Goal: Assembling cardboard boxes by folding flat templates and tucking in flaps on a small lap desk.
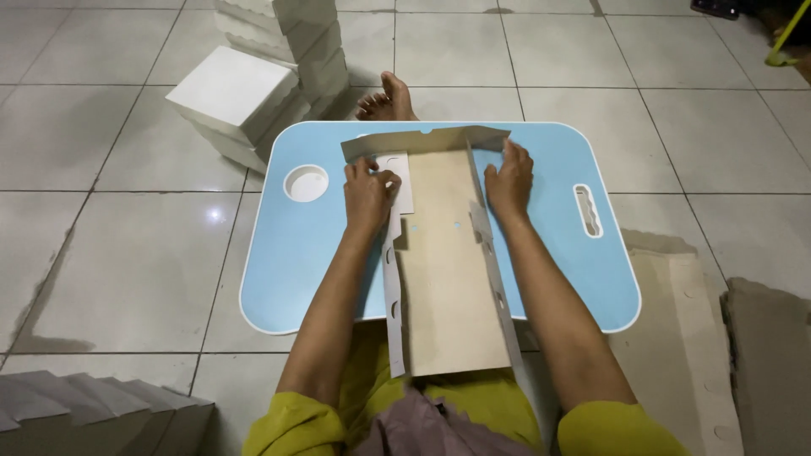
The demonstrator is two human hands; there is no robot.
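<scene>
A flat brown cardboard box blank (443,262) lies lengthwise on a light blue lap table (557,270), its near end hanging over my lap. Its far flap stands up and both long side flaps are raised. My left hand (367,192) presses on the left corner flap of the blank, fingers curled over it. My right hand (509,179) rests flat against the raised right side flap near the far corner.
The table has a round cup hole (306,182) at left and a slot handle (588,209) at right. Folded white boxes (262,76) are stacked on the tiled floor beyond. More flat cardboard (718,338) lies at right, folded stacks (93,414) at lower left. My foot (389,100) shows beyond the table.
</scene>
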